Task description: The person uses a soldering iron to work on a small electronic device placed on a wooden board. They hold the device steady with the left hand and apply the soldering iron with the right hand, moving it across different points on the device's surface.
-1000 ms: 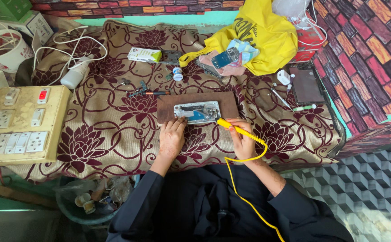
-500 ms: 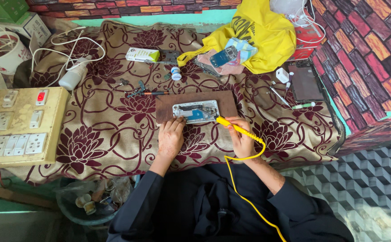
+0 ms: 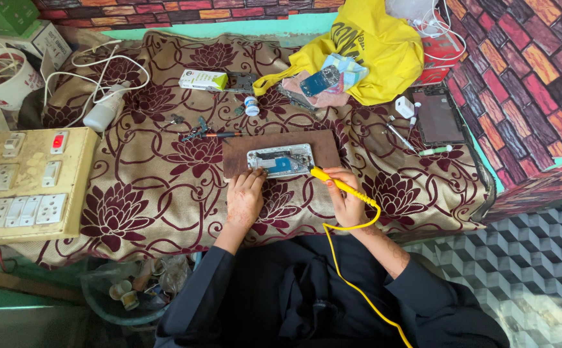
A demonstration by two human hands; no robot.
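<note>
while the right hand [image 3: 347,201] clasps a yellow soldering iron [image 3: 332,181], the left hand [image 3: 245,198] rests flat, grip open, below a green-white box [image 3: 203,80].

Off to your left sits a yellowed switchboard [image 3: 26,183], and ahead — a yellow bag [image 3: 374,48], a white bottle [image 3: 106,111] — all on the floral cloth [image 3: 145,193].

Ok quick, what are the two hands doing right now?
Left hand: open, lying flat by the opened phone, holding nothing.
Right hand: closed around the yellow soldering iron.
</note>
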